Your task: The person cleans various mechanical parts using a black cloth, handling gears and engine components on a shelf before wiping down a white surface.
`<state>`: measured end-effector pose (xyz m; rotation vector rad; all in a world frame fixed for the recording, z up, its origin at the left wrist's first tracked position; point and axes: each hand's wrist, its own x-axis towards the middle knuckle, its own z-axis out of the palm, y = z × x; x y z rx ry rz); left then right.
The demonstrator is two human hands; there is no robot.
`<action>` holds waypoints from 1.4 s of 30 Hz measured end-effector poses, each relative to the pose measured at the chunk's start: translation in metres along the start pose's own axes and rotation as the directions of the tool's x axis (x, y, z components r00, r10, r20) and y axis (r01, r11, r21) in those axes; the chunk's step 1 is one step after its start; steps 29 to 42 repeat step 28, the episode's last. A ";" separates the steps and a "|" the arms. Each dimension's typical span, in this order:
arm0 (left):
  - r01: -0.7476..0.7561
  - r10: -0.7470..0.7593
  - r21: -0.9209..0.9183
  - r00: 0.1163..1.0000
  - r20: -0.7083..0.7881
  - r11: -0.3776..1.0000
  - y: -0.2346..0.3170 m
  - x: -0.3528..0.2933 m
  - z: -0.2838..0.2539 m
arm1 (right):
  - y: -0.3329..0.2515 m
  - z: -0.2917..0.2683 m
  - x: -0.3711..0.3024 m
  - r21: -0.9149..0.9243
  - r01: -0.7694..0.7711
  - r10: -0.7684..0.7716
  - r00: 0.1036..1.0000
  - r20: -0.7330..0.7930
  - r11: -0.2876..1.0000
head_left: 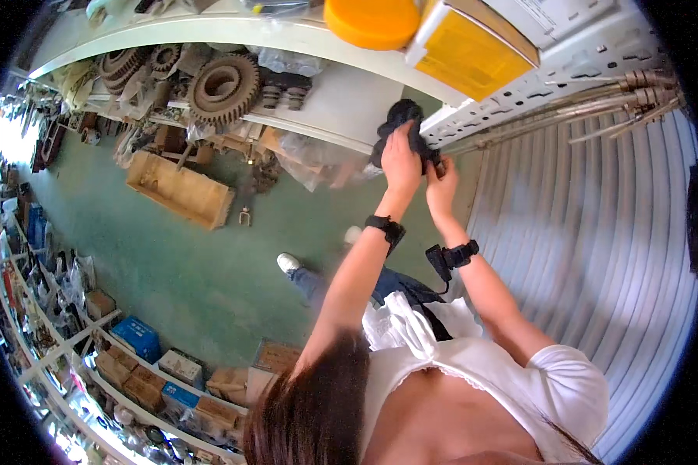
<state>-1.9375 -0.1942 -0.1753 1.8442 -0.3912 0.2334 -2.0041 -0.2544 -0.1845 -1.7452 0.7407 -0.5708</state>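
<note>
Both my hands are raised to a black, lumpy, dark-surfaced object [403, 115] at the right end of the middle shelf, by the perforated white upright. My left hand [401, 164] lies along its near side, fingers pressed against it. Close beside it, my right hand [441, 190] is closed at the object's lower right edge, its fingertips partly hidden. What kind of thing the black object is cannot be made out. Black straps with small devices circle both wrists.
Left along the middle shelf lie a large brown gear [223, 87] and smaller gears. Above are an orange round lid [372, 22] and a yellow box [477, 54]. Thin metal rods [597, 105] stick out beside a corrugated wall [589, 256]. A wooden crate [180, 190] sits on the green floor.
</note>
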 end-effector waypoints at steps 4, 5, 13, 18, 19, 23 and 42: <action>0.001 -0.042 0.192 0.976 0.214 0.981 -0.049 -0.038 -0.013 | 0.051 0.007 -0.005 -0.561 0.022 0.098 0.978 0.183 0.827; -0.001 -0.040 0.195 0.978 0.205 0.981 -0.050 -0.038 -0.021 | 0.049 0.011 -0.005 -0.557 0.031 0.090 0.978 0.190 0.830; 0.270 -0.340 0.245 0.888 0.312 0.931 -0.079 -0.079 -0.113 | 0.057 0.036 -0.039 -0.526 0.188 0.042 0.918 0.395 0.829; 0.357 -0.442 0.324 0.863 0.245 0.876 -0.116 -0.108 -0.209 | 0.005 0.094 -0.067 -0.454 0.181 0.122 0.819 0.560 0.872; 0.392 -0.485 0.366 0.850 0.207 0.844 -0.126 -0.114 -0.229 | -0.006 0.112 -0.073 -0.435 0.187 0.126 0.793 0.596 0.881; 0.454 -0.527 0.429 0.848 0.063 0.781 -0.152 -0.157 -0.314 | -0.023 0.192 -0.117 -0.208 0.384 -0.109 0.659 0.744 0.900; 0.629 -0.628 0.456 0.757 -0.179 0.629 -0.130 -0.218 -0.409 | -0.089 0.283 -0.207 0.050 0.273 -0.122 0.254 0.960 0.961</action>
